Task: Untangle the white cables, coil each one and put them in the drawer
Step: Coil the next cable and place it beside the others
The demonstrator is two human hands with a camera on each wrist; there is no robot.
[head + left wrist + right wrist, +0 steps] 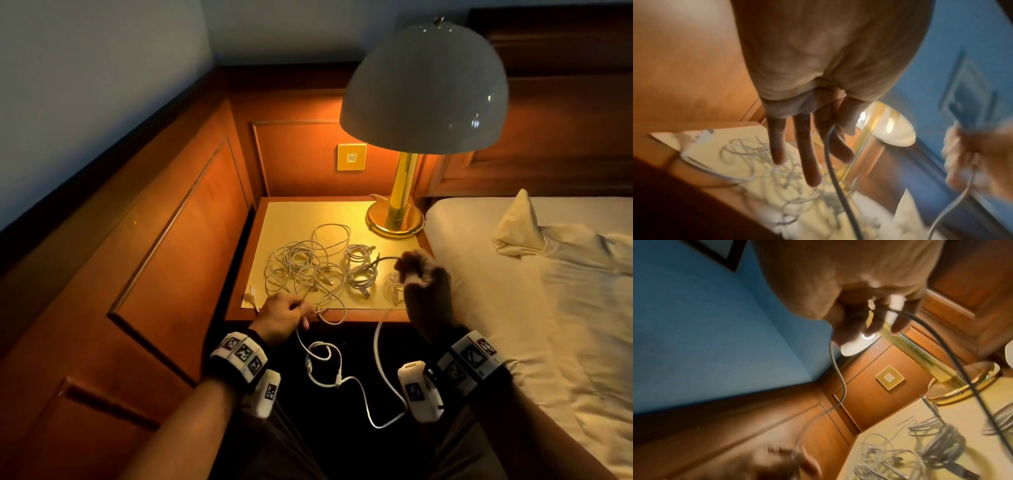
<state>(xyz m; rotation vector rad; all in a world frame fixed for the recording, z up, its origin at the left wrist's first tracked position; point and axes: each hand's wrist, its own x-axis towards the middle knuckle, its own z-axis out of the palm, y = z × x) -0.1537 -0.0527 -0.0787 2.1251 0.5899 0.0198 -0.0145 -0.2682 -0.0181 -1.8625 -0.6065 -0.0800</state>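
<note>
A loose tangle of white cables [301,270] lies on the nightstand top [294,216]. Three small coiled cables [361,275] sit to its right. My left hand [301,313] is at the front edge and pinches one white cable [342,380] between thumb and forefinger. That cable sags in a long loop below the nightstand and rises to my right hand [411,267], which is raised over the coils with fingers curled round it. In the left wrist view the cable [830,154] runs out from under the fingers [809,162]. The right wrist view shows curled fingers [877,321] holding the cable [840,378]. No drawer is in view.
A brass lamp [394,219] with a wide white shade [424,85] stands at the back right of the nightstand. A bed [513,291] with rumpled sheets lies close on the right. Wood panelling [171,257] closes the left side. A wall switch [351,157] is behind.
</note>
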